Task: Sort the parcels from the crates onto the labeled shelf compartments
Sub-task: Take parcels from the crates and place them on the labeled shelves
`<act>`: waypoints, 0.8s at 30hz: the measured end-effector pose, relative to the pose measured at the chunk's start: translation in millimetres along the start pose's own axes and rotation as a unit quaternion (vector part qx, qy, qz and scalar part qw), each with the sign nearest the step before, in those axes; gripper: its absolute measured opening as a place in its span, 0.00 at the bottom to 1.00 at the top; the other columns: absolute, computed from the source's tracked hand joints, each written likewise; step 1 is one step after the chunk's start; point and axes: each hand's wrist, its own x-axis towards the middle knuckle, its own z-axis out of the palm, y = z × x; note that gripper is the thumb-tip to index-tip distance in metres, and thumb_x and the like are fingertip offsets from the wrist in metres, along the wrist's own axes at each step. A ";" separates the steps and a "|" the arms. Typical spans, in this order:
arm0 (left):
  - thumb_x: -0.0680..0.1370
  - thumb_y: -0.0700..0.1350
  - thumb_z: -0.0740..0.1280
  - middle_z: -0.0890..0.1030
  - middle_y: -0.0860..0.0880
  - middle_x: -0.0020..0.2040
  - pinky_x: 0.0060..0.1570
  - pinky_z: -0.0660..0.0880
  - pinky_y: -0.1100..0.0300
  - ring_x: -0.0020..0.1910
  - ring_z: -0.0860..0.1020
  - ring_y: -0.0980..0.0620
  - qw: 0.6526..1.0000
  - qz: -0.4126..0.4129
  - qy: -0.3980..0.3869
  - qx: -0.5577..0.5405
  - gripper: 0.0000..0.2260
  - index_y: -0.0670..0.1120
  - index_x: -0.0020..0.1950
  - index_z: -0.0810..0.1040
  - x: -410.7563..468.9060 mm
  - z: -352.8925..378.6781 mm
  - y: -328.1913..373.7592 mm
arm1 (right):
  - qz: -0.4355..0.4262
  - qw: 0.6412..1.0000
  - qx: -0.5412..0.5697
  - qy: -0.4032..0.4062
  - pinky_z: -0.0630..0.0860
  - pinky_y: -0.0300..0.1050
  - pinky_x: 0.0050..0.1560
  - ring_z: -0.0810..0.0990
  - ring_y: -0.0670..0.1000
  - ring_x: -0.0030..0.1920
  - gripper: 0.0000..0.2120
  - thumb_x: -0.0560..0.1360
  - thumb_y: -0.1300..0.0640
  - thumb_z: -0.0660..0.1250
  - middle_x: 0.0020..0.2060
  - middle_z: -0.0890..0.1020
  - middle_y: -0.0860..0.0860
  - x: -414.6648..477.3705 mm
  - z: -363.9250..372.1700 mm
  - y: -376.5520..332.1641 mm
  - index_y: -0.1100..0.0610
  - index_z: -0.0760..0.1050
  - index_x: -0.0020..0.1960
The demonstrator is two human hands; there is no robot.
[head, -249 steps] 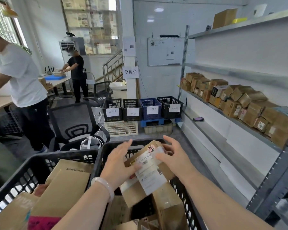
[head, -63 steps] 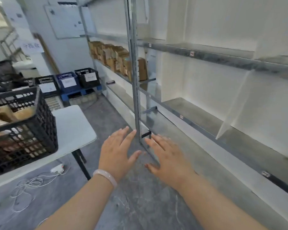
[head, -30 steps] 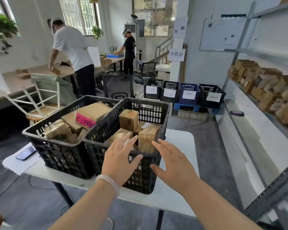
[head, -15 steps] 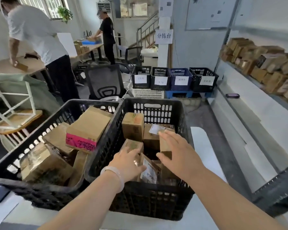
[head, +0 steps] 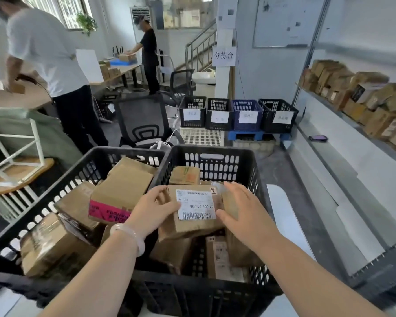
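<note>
- Head view, nearest you: your left hand [head: 154, 210] curls its fingers over the left edge of the labelled parcel [head: 192, 225], thumb on its top face
- Your right hand [head: 245, 216] lies against the parcel's right side, fingers straight, thumb at the label's lower corner
- You hold the parcel over the right crate [head: 215, 156]; it hides whether it touches the boxes beneath, and the label's small print is too blurred to read
- Your left crate [head: 114, 152] touches the right one; its near corner is cut off by the frame
- Both crates stand on a white table [head: 281, 209], which shows bare only to your right
- Beside you on the right runs the shelf [head: 352, 143], its brown boxes [head: 352, 92] blurred and its compartment labels not legible
- Farthest, the floor bins [head: 236, 114] carry paper tags you cannot read
</note>
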 end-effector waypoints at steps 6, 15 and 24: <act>0.75 0.46 0.73 0.85 0.55 0.50 0.50 0.82 0.45 0.50 0.85 0.51 0.953 0.018 0.063 -0.297 0.14 0.58 0.58 0.76 -12.1 22.1 10.6 | 0.155 0.963 0.220 0.011 0.62 0.49 0.71 0.64 0.45 0.71 0.42 0.69 0.38 0.70 0.70 0.66 0.44 17.2 3.6 -10.4 0.42 0.53 0.76; 0.72 0.49 0.77 0.84 0.56 0.55 0.54 0.79 0.53 0.53 0.83 0.55 0.958 0.042 0.013 -0.283 0.21 0.61 0.59 0.70 -16.0 50.7 21.6 | 0.212 0.854 0.474 -0.028 0.80 0.48 0.53 0.79 0.39 0.54 0.30 0.74 0.43 0.70 0.58 0.77 0.36 26.9 -7.8 -15.9 0.31 0.60 0.70; 0.76 0.44 0.73 0.76 0.72 0.58 0.46 0.72 0.78 0.59 0.72 0.73 0.972 0.222 -0.008 -0.076 0.29 0.71 0.65 0.65 -10.1 62.2 49.7 | 0.166 0.890 0.419 0.076 0.79 0.45 0.56 0.78 0.38 0.55 0.28 0.74 0.56 0.72 0.60 0.78 0.39 17.7 -30.2 1.8 0.34 0.65 0.66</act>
